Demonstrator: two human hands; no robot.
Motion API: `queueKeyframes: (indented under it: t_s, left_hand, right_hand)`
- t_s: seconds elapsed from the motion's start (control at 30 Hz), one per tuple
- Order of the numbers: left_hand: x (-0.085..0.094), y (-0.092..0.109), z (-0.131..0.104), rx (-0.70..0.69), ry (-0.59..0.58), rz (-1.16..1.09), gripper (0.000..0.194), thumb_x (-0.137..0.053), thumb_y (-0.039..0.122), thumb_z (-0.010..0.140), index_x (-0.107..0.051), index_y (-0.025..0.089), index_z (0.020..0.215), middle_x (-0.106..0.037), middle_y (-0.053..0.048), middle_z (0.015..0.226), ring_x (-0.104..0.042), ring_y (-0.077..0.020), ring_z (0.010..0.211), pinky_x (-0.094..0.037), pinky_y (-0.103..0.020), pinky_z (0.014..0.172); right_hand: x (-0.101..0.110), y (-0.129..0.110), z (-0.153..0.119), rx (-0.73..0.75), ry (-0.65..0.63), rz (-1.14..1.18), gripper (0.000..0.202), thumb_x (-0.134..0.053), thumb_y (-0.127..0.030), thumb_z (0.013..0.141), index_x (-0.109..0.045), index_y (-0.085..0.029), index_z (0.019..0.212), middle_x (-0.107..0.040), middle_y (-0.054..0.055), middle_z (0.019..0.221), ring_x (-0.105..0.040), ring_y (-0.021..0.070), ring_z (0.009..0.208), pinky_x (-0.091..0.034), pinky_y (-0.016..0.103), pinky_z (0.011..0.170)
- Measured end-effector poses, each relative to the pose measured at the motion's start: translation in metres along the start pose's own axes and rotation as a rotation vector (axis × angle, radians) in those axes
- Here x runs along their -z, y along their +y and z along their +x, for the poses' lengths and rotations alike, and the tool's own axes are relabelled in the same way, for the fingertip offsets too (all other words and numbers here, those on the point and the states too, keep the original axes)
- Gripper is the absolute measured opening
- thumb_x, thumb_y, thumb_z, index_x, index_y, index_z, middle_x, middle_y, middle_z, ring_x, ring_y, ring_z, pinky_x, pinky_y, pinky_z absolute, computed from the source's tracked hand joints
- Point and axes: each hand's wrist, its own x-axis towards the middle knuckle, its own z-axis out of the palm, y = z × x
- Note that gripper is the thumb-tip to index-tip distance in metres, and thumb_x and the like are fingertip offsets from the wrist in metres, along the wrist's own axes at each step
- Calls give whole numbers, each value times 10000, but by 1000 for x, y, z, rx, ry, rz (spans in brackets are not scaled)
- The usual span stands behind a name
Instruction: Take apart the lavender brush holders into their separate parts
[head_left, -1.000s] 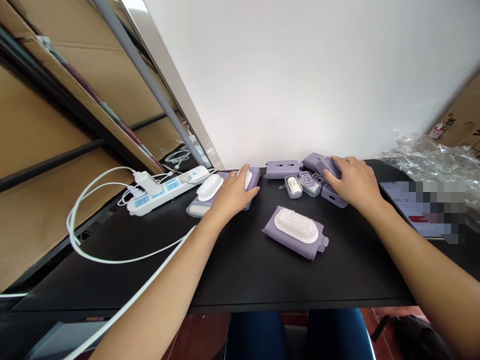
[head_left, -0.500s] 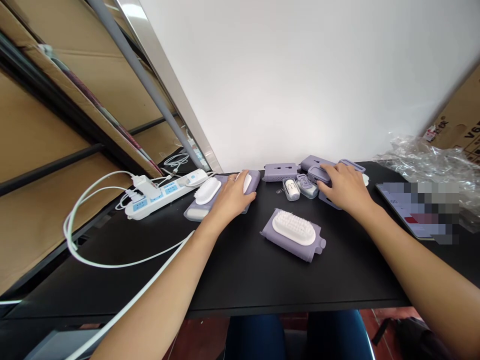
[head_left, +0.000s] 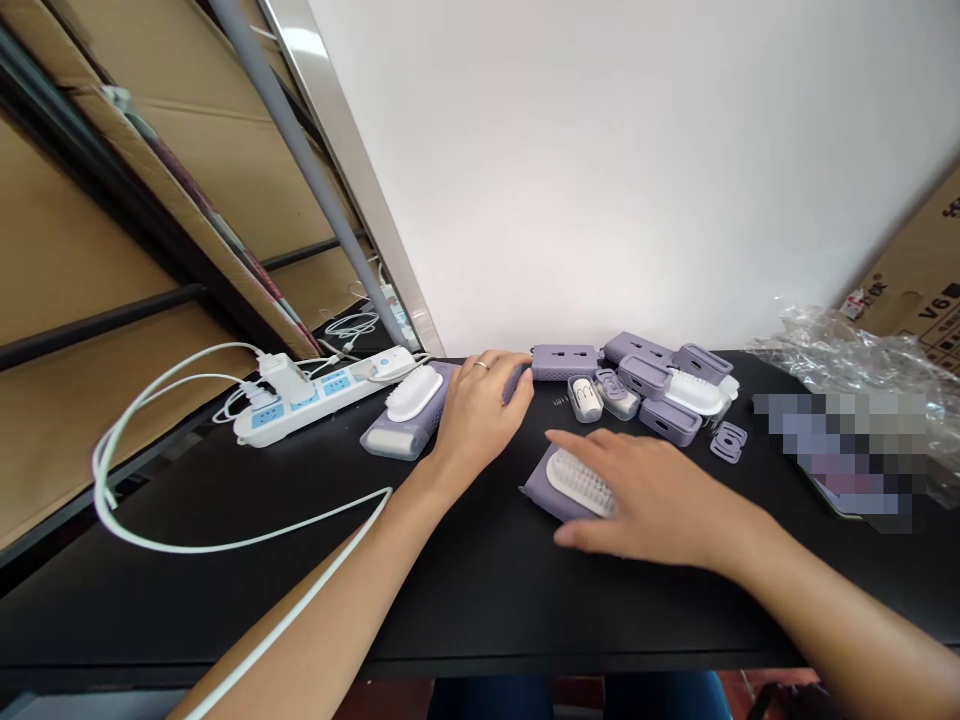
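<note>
My left hand is at the back left of the table, its fingers curled over a purple brush case, most of which the hand hides. Just left of it lies another purple case with a white oval brush pad on top. My right hand is over the near purple brush case, thumb and fingers apart around its white bristles. The right end of that case is hidden under my palm.
Behind my right hand sit purple housings, small clear containers, a white brush and a flat purple piece. A power strip with white cables stands left. A blurred phone and plastic wrap lie right.
My right hand has left the purple housings at the back and come forward and left over the near brush case. My left hand has shifted slightly right, and the view has turned a little.
</note>
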Motion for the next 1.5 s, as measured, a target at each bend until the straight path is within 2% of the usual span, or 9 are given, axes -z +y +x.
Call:
queueKeyframes:
  t_s: [0.17, 0.33, 0.4, 0.53, 0.73, 0.93, 1.2, 1.33, 1.5]
  left_hand:
    - [1, 0, 3, 34, 87, -102, 212, -560, 247, 993, -743, 236, 1099, -784, -77, 1123, -696, -283, 1109, -475, -435, 1026]
    - [1, -1, -1, 161, 245, -432, 267, -516, 352, 1059, -718, 203, 1149, -771, -71, 1059, -711, -227, 1011, -530, -371, 944]
    - [0, 1, -6, 38, 277, -509, 345, -431, 380, 1096, -705, 192, 1190, -766, -70, 1036, -711, -222, 1001, -546, -369, 923]
    - [-1, 9, -14, -488, 214, -515, 543, -277, 493, 1113, -607, 186, 1415, -747, -127, 1227, -722, -258, 1112, -579, -400, 935]
    - [-1, 18, -14, -769, 254, -320, 838, -319, 702, 1042, -398, 95, 1613, -645, -243, 1429, -623, -346, 1352, -536, -493, 1094]
    - [1, 18, -14, -766, 237, -275, 829, -335, 700, 1042, -361, 122, 1636, -657, -222, 1409, -638, -330, 1331, -547, -469, 1070]
    - [1, 23, -16, -687, 211, -187, 1047, -742, 629, 891, -245, 152, 1679, -638, -217, 1388, -649, -344, 1260, -561, -478, 1045]
    - [0, 24, -17, -667, 315, -177, 988, -792, 631, 848, -368, 170, 1612, -664, -180, 1281, -672, -322, 1183, -581, -461, 1013]
    - [-2, 30, -21, -666, 436, -172, 956, -832, 587, 824, -423, 143, 1565, -652, -173, 1236, -679, -319, 1151, -604, -452, 981]
  right_hand:
    - [-11, -8, -3, -12, -8, -50, 906, -763, -380, 841, -403, -258, 1664, -717, 172, 1336, -711, 431, 1173, -581, 607, 950]
    - [-10, 13, 2, 174, 327, 197, 993, -792, -343, 853, -252, -356, 1687, -551, 111, 1599, -583, 359, 1423, -508, 533, 1152]
    - [-10, 19, 3, 254, 479, 276, 1047, -807, -328, 868, -169, -392, 1696, -504, 98, 1635, -549, 344, 1459, -476, 528, 1188]
    - [-11, 24, 4, 332, 604, 347, 980, -844, -287, 859, -276, -415, 1647, -526, 69, 1610, -550, 320, 1454, -467, 494, 1202]
    - [-13, 27, 6, 372, 612, 391, 990, -921, -345, 805, -349, -406, 1610, -563, 67, 1601, -587, 347, 1425, -511, 508, 1153]
    - [-17, 30, 7, 358, 606, 402, 997, -927, -354, 803, -341, -414, 1607, -548, 70, 1618, -568, 352, 1451, -506, 512, 1158]
    - [-10, 31, 5, 388, 517, 367, 955, -829, -290, 904, -252, -423, 1652, -438, 68, 1686, -438, 324, 1554, -401, 530, 1261]
    - [-3, 28, -1, 334, 325, 661, 690, -632, -350, 1029, -313, -445, 1633, -335, -12, 1745, -279, 288, 1634, -310, 508, 1313]
    - [-11, 21, 1, 224, 393, 940, 535, -519, -580, 1062, -444, -415, 1565, -420, 8, 1683, -372, 310, 1574, -368, 496, 1266]
